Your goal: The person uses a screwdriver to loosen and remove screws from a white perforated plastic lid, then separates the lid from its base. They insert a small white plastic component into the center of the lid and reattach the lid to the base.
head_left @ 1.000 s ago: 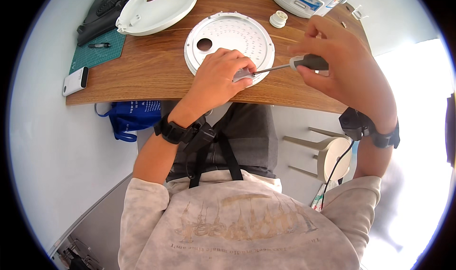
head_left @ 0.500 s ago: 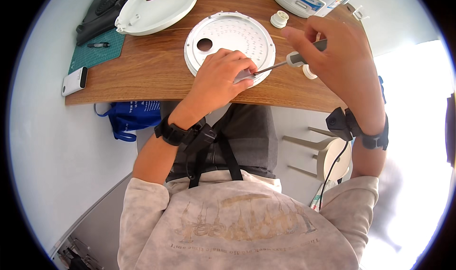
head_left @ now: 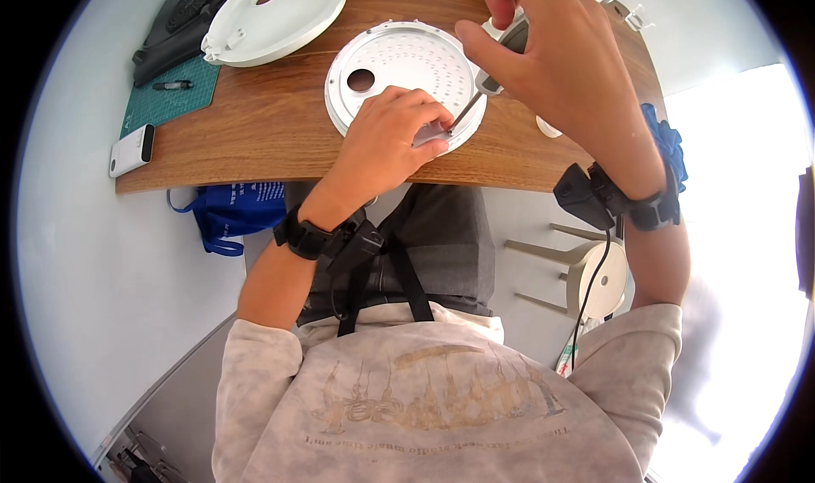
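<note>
A white round perforated cover with one large dark hole lies on the wooden table. My left hand rests on its near part, thumb and fingers closed about a small greyish piece at the rim. Up and to the right, my right hand grips a screwdriver by its grey handle. The metal shaft slants down to the left, and its tip meets the cover's near right edge beside my left fingertips. Whatever screw the tip may touch is too small to make out.
A larger white lid sits at the far left beside a black device. Nearby are a green cutting mat, a black pen and a white gadget. A white round part lies under my right wrist.
My right hand has moved left and away from me, so the screwdriver stands steeper, its tip still at the rim. My left hand and the cover shifted slightly left in the picture.
</note>
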Demonstrator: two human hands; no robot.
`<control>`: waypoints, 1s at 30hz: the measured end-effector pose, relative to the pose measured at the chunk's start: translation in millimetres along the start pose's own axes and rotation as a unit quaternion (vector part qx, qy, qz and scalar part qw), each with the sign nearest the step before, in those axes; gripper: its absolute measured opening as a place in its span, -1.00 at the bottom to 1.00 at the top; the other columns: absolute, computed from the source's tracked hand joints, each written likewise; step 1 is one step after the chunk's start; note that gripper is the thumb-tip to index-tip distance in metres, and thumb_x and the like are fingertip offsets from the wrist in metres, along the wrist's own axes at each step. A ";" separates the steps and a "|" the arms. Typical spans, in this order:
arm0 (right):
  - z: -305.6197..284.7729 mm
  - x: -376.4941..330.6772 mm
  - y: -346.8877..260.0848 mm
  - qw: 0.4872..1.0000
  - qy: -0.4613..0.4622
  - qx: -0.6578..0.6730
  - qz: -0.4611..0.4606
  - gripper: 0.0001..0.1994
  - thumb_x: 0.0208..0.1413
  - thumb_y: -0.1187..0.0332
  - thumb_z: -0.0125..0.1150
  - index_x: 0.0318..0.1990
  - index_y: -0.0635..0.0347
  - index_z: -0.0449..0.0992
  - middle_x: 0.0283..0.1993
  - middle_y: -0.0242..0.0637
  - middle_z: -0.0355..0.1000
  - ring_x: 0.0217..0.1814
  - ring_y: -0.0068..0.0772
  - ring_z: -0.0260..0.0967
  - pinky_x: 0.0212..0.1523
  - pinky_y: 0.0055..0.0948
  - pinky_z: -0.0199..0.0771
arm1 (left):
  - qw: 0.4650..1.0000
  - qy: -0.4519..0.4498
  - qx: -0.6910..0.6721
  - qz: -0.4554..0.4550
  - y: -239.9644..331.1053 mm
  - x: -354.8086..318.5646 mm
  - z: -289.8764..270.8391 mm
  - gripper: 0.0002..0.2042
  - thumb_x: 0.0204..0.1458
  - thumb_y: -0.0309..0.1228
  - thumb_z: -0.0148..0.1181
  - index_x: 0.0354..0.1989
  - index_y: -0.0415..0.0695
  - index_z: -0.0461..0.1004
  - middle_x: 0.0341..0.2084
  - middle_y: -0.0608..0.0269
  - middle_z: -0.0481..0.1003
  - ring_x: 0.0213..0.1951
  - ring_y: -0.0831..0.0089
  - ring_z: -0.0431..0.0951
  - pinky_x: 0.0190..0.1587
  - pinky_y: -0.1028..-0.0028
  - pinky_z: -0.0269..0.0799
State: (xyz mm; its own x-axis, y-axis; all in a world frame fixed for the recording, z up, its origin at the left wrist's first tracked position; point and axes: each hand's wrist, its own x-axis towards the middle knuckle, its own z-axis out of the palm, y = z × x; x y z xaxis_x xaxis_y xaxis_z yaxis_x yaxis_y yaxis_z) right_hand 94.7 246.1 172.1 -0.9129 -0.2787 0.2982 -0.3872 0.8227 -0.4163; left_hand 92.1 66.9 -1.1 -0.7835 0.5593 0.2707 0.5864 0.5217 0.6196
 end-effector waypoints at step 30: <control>-17.2 -12.0 -6.7 0.987 -0.022 -0.158 -0.017 -0.61 0.09 0.17 0.38 -0.06 0.16 0.38 -0.37 -0.09 0.55 -0.31 -0.01 0.55 -0.23 -0.15 0.47 | 1.000 0.013 0.001 0.008 -2.1 -1.5 2.8 -0.82 0.05 -0.29 0.35 -0.18 0.05 0.61 -0.15 0.47 0.56 0.03 0.31 0.45 0.12 0.27 0.29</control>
State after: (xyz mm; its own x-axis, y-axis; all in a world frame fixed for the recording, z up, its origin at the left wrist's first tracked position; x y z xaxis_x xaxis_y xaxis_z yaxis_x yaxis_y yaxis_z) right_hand 110.4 252.5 186.1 -0.9071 -0.3251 0.2673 -0.3650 0.9239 -0.1148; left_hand 92.7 66.8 -4.8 -0.7796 0.5502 0.2990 0.5987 0.5148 0.6137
